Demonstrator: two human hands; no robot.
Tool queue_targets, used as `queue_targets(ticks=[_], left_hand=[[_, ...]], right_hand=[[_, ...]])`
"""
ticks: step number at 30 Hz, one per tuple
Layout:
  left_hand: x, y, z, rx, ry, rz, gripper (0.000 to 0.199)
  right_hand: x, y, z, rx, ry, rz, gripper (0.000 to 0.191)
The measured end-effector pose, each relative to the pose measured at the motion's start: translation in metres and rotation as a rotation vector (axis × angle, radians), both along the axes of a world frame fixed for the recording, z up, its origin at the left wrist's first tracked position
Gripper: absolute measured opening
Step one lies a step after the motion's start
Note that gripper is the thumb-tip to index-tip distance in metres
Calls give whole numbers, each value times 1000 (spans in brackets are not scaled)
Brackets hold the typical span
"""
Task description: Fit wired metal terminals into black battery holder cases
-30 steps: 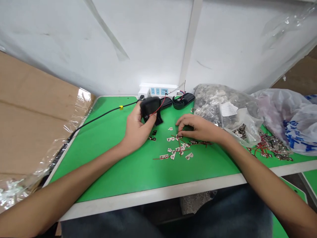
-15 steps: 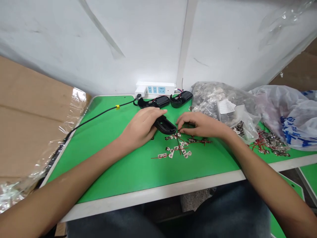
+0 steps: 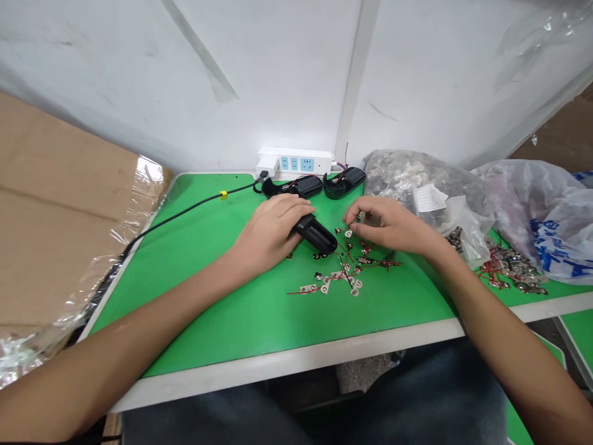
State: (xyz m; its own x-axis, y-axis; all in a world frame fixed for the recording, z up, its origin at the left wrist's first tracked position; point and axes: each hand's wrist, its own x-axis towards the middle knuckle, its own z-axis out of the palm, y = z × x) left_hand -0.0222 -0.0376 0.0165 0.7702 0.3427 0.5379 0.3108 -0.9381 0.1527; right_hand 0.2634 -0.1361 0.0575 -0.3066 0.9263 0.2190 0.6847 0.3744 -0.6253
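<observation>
My left hand [image 3: 273, 228] is wrapped round the rear of a black plastic housing [image 3: 317, 235], whose hollow side shows. To its right, my right hand [image 3: 380, 224] has thumb and forefinger brought together at a small metal contact piece [image 3: 348, 233]. Below and between the hands, small metal contacts [image 3: 325, 285] with thin red and black wires lie scattered on the green tabletop [image 3: 222, 321]. Behind my left hand rest two more black housings, one [image 3: 306, 186] with a red wire and another [image 3: 345, 183] beside it.
A white power strip [image 3: 296, 162] stands against the wall, with a black cable [image 3: 185, 215] running left. Plastic bags [image 3: 417, 179] and a heap of wired contacts [image 3: 514, 269] lie at the right. Cardboard [image 3: 69, 222] stands at the left.
The black housing has turned a little in my left hand, showing more ridged surface. My right hand has lifted slightly away from it, and a light contact piece now shows at its fingertips.
</observation>
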Motion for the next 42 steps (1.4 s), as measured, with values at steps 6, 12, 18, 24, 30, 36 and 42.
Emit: queue_targets(ticks=[6, 12, 18, 24, 30, 36, 42], left_hand=[[3, -3, 5, -11, 21, 16, 39], [2, -5, 6, -36, 41, 45, 41], [2, -5, 7, -54, 77, 65, 40], [3, -10, 10, -140, 77, 176, 47], [4, -9, 9, -163, 78, 181, 49], [4, -6, 7, -160, 57, 127, 47], [5, -5, 7, -154, 75, 25, 56]], right_hand=[[-8, -4, 2, -151, 320, -18, 11], [-12, -1, 2, -217, 660, -174, 15], [-10, 3, 0, -187, 831, -291, 18], [-18, 1, -6, -236, 666, -261, 25], [-23, 0, -10, -153, 452, -164, 25], [-23, -3, -14, -44, 340, -138, 9], [-25, -3, -12, 32, 381, -125, 8]])
